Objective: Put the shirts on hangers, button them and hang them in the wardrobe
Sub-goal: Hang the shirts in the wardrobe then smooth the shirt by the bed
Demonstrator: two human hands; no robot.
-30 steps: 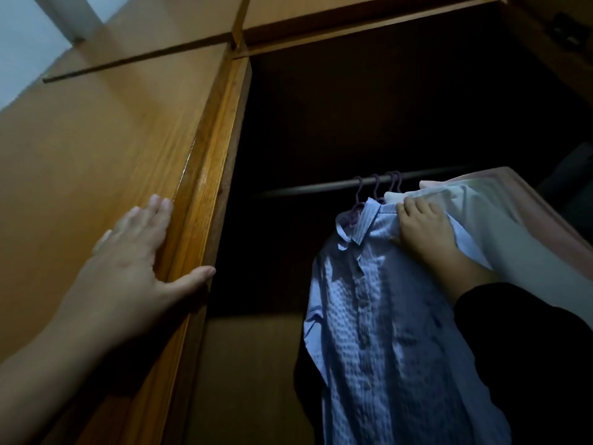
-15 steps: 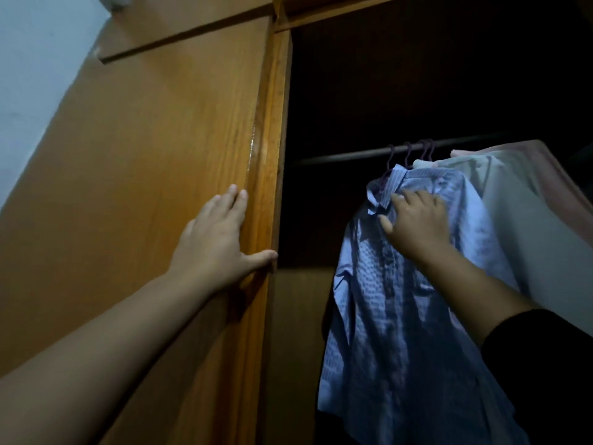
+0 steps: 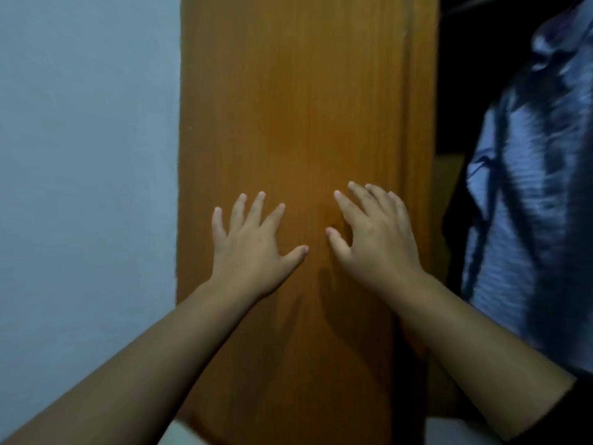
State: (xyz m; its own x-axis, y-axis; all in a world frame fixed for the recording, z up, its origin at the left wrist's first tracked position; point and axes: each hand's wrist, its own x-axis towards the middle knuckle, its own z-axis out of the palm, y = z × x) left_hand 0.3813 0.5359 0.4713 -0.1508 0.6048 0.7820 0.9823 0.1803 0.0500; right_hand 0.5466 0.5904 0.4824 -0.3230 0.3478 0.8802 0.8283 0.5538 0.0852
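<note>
A brown wooden wardrobe door (image 3: 305,91) fills the middle of the view. My left hand (image 3: 253,245) lies flat on it with fingers spread. My right hand (image 3: 375,236) is beside it on the same panel, fingers loosely spread and holding nothing. A blue striped shirt (image 3: 529,187) hangs at the right inside the dark wardrobe opening (image 3: 452,91), apart from both hands. Its hanger and the rail are out of view.
A pale blue wall (image 3: 86,187) runs along the left of the door. A dark sleeve (image 3: 564,415) covers my right upper arm at the bottom right. Something white shows at the bottom edge below the door.
My right hand let go of the blue shirt and moved left onto the door beside my left hand. The view swung left and down, so the rail and the other shirts are gone.
</note>
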